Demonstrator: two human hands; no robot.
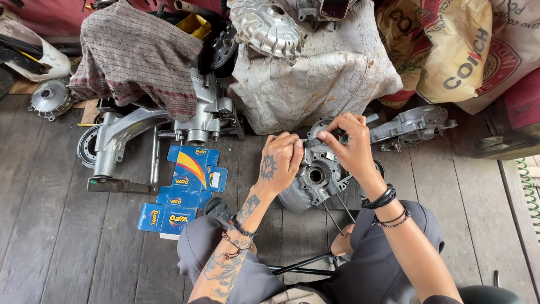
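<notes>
Item, main: grey cast-metal engine case half [316, 179], standing on the plank floor [50, 247] between my knees, open face up toward the camera.

Left hand [279, 163]: curled against the case's left edge, fingers bent over the rim; I read it as steadying the casting rather than lifting it.

Right hand [351, 147]: thumb and forefinger pinched together at the case's upper rim, over some small part. The part itself is too small to identify; possibly a fastener or clip.

Handling note: I judge the pinch work goes best with the left hand bracing the case firmly, so that it does not rock on the boards, and with the right working straight down onto the rim.

Adjacent items: flattened blue cardboard boxes [183, 191], left of the case; a second engine assembly [197, 118] under a striped cloth [135, 53]; a finned round cover [261, 25] on a pale sack [315, 79].

Obscured: the case's lower half is behind my wrists; thin dark rods [337, 211] run below it, ends hidden by my legs.
</notes>
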